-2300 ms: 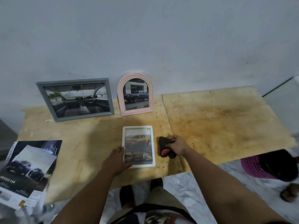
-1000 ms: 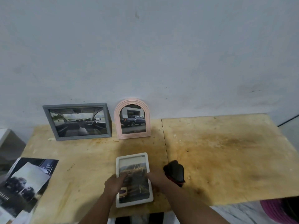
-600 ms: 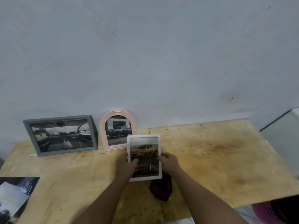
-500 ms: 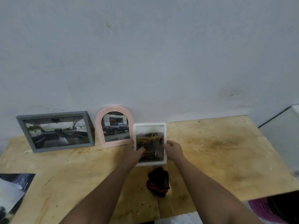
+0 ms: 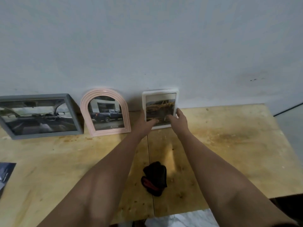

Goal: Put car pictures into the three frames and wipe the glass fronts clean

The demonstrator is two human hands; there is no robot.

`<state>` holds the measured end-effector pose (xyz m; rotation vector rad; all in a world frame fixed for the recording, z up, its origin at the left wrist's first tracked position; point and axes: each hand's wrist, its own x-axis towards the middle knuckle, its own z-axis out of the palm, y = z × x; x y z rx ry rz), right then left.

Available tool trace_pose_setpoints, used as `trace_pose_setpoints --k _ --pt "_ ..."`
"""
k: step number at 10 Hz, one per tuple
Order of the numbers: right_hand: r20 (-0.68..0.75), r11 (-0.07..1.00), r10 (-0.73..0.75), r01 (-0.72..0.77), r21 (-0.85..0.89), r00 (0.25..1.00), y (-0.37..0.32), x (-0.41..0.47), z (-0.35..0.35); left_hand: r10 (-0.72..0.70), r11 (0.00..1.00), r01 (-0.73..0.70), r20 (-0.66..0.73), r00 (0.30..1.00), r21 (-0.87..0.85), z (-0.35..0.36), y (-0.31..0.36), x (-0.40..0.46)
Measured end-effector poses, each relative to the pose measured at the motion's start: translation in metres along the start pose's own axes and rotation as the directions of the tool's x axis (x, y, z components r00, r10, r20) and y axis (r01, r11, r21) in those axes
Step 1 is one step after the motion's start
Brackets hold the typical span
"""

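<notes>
A white frame (image 5: 159, 99) with a yellow car picture stands upright against the wall at the back of the table. My left hand (image 5: 145, 122) grips its lower left edge and my right hand (image 5: 177, 118) grips its lower right edge, thumbs on the glass. To its left a pink arched frame (image 5: 105, 112) holds a blue pickup picture, and a grey frame (image 5: 39, 116) holds a car interior picture; both lean on the wall. A black and red cloth (image 5: 155, 178) lies on the table between my forearms.
The plywood table (image 5: 229, 153) runs along a pale wall (image 5: 147, 46). A car brochure (image 5: 5, 174) lies at the left edge. Marble floor (image 5: 180, 218) shows below the table's front edge.
My right hand let go of the cloth, which now lies on the table. Both hands lifted the white frame from lying flat and carried it back to the wall beside the pink frame.
</notes>
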<state>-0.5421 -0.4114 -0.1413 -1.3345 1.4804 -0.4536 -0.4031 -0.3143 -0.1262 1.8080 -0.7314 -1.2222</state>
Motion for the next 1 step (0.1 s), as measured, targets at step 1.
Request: trace_pose_setpoints --k 1 --pt "-0.108 0.999 0.035 -0.032 0.025 0.994 0.0172 -0.0159 0.0033 0.024 0.999 -0.025 -0.028 0.999 -0.029 0.001 0.0039 -0.0102"
